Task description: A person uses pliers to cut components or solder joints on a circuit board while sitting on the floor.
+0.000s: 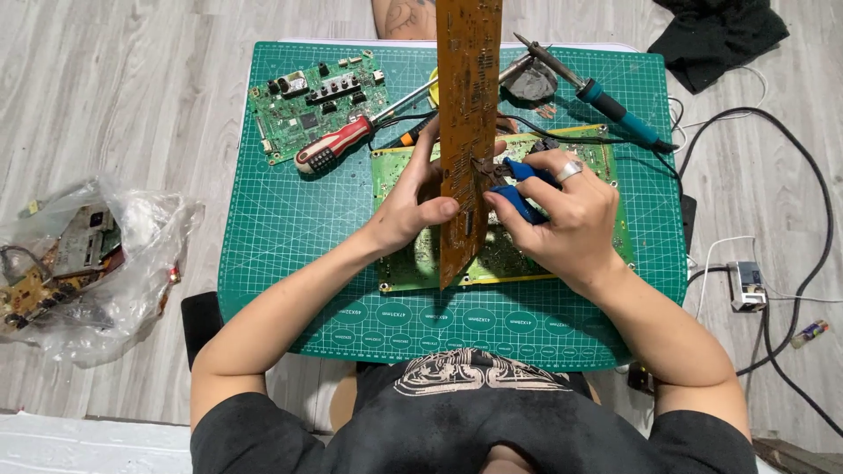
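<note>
Left hand (408, 206) grips the brown circuit board (468, 114), held upright on edge over the green board (413, 259) lying flat on the cutting mat (281, 219). Right hand (562, 215) squeezes blue-handled pliers (525, 189) against the brown board's middle; work looks under way, unfinished. Far left: screwdriver (338, 142), small green board (312, 101). Far right: soldering iron (606, 98). Bag of scrap boards (83, 263) on the floor, left.

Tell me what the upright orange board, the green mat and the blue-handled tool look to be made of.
Upright orange board: looks like matte laminate circuit board, going by fine traces and solder dots.
Green mat: probably soft vinyl or rubber; flat, dull, printed with a white grid.
Blue-handled tool in the right hand: grips look plastic or rubber-coated and slightly glossy; the head is hidden, likely metal.
The left hand steadies the board.
</note>
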